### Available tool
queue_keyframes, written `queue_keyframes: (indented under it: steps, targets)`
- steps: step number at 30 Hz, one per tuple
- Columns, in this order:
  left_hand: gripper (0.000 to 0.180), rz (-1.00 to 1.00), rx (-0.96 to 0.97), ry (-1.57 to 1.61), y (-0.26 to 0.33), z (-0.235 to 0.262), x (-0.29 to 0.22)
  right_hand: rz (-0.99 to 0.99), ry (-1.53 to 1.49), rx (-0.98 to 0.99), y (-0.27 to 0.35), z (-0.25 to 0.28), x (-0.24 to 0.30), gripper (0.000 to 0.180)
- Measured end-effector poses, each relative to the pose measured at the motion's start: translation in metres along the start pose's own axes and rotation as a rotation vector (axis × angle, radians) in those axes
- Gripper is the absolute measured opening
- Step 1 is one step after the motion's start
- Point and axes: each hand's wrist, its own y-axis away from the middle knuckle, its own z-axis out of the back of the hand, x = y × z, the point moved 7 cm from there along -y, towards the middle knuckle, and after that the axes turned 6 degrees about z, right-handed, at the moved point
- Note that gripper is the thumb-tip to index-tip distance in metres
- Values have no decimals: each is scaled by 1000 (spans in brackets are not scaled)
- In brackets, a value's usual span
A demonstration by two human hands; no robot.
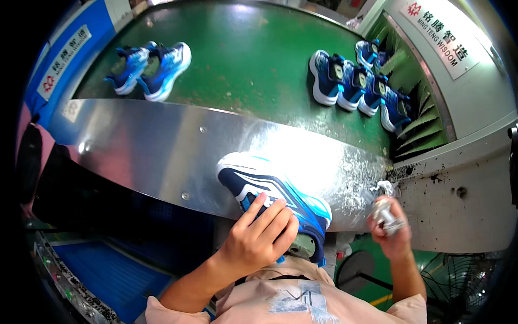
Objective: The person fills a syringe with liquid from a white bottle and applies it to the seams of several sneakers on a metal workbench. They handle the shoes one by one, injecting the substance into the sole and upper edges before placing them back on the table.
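Note:
A navy and bright-blue sneaker (272,189) with a white sole lies tilted on its side at the near edge of the metal ledge. Its toe points up and left. A grey-green last (303,244) shows in its opening, close to my body. My left hand (264,229) is closed on the sneaker's upper, fingers pressed over the lacing area. To the right, apart from the sneaker, my right hand (393,237) is closed around a small, whitish, smeared object (387,217) whose kind I cannot make out.
Beyond the metal ledge (145,127) runs a green conveyor belt (243,65). Two similar sneakers (164,70) stand on its left, several more (353,81) on its right by green curtain strips (418,102) of a machine. White residue and a crumpled white scrap (386,187) lie near the ledge's right end.

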Motion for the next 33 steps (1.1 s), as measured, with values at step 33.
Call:
queue_keyframes:
  steps: [33]
  targets:
    - [17,93,-54,174,38,5,12,-113,-247,491,-89,-211,74,124]
